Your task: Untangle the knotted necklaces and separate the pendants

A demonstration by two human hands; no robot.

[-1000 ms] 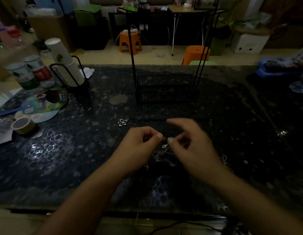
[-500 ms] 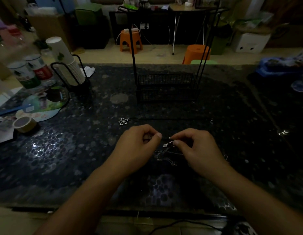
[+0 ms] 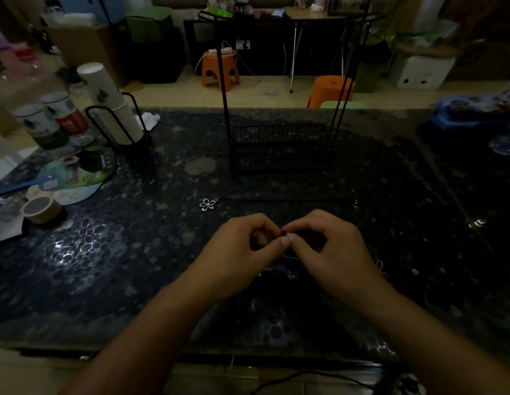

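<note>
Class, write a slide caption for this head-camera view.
Left hand and right hand pinch tangled chains; flower pendant lies apart.

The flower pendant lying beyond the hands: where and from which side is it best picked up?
Probably by its petal rim, from above. The flower pendant lies flat on the dark tabletop, apart from both hands, so a fingertip pinch across two opposite petals suits it. Its cord seems to run off to the right, so coming in from the left avoids snagging it.

From my feed I see two bare forearms coming in from the bottom of the frame, no sleeves, watch or bracelet on either. The left hand (image 3: pixel 242 252) and right hand (image 3: pixel 330 249) carry no rings or gloves.
</note>
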